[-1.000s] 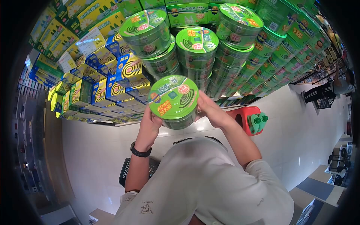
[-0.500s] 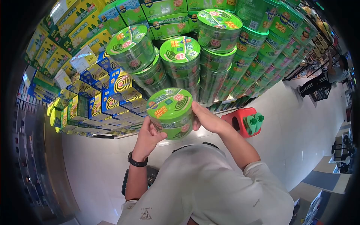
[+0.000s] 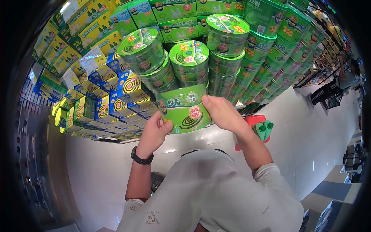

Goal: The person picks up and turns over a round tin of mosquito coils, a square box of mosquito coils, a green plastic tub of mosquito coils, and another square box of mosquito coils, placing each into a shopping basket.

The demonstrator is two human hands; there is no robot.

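Between my two hands is a green tub of mosquito coils (image 3: 184, 112), tilted so that its printed side faces up toward me. My left hand (image 3: 154, 133) is closed on its lower left side, thumb on the front. At the upper right edge, my right hand (image 3: 225, 113) grips it with the thumb on top; its other fingers are hidden behind. The tub's lid is turned out of sight. Just beyond stand stacked tubs of the same kind, with one round lid (image 3: 189, 53) nearest, another tub (image 3: 141, 50) to the left and a taller stack (image 3: 227, 34) to the right.
Blue and yellow coil boxes (image 3: 129, 84) fill the left of the display, below yellow-green boxes (image 3: 96, 34) and a price tag (image 3: 92, 59). On the floor at right are a red container (image 3: 254, 119) and green bottles (image 3: 263, 130). Farther right, a person (image 3: 328, 89) holds a dark basket (image 3: 331, 101).
The tub has tipped from lid-up to side-up and moved slightly right. My right hand has shifted right and up along with it; both hands keep their hold.
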